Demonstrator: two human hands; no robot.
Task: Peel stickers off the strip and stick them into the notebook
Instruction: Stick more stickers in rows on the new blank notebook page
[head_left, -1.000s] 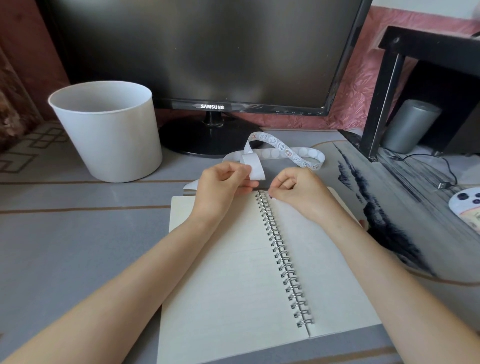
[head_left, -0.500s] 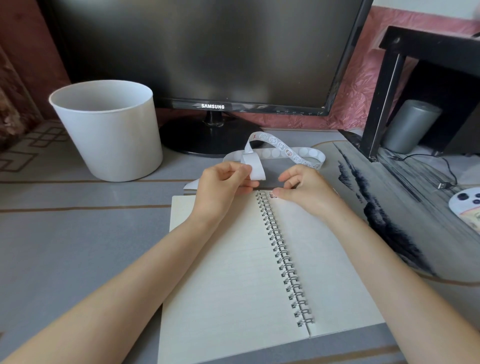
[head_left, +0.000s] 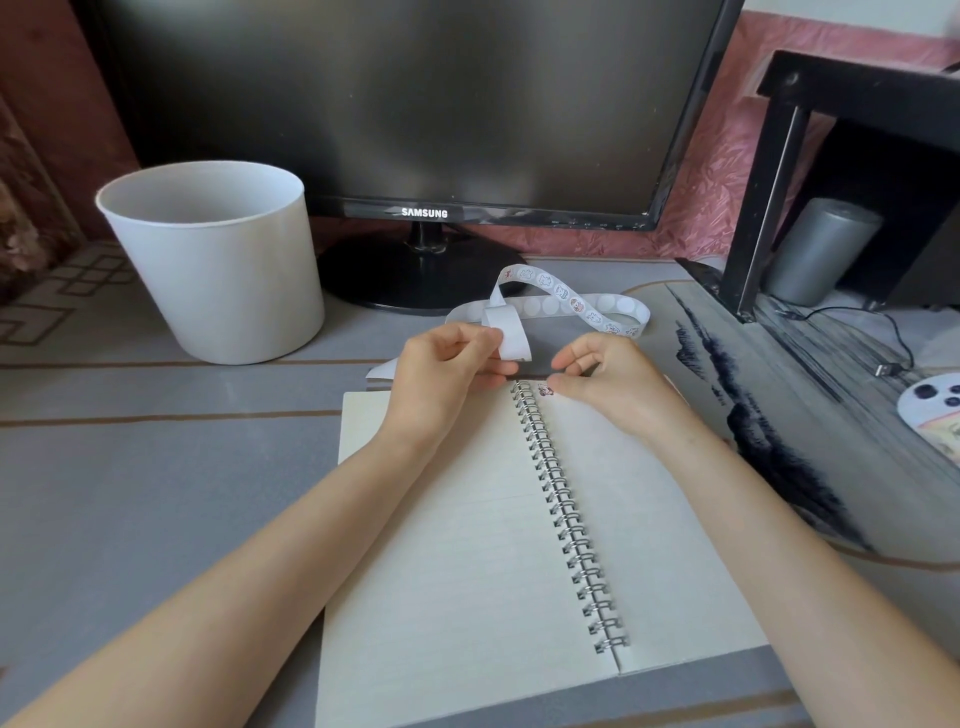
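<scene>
Two bare forearms in from the near edge, meeting over the far end of an open spiral notebook (head_left: 457, 561). Lying flat on the grey table (head_left: 130, 493), pages cream and faintly lined; long axis near to far, wire spiral (head_left: 566, 512) slanting from near right to far left.

At the top inner corner of the right page, just beside the spiral, one small sticker (head_left: 544, 389) with a red-and-dark print, flat on the paper. Right hand (head_left: 608, 387) resting on that page, fingers loosely curled and holding nothing, thumb tip right at the sticker's edge; touching or not, cannot tell.

Left hand (head_left: 441, 374) over the far edge of the left page, thumb and fingers pinching the sticker strip (head_left: 571, 304). A long white paper ribbon, curling into a loop above the pinch, then arching rightward and folding back just beyond the notebook; long axis left to right across the table. Printed cartoon stickers along the raised arc, plain pale rounds on the stretch behind it. A short loose end poking out left of the left hand.

Right of the notebook, a mat with an ink landscape (head_left: 753, 441). Farther left, a white bucket (head_left: 218, 260), upright. Behind the strip, a dark Samsung monitor (head_left: 415, 104) on its round base; at far right, a black stand (head_left: 769, 182) with a grey cylinder (head_left: 821, 249) under it.
</scene>
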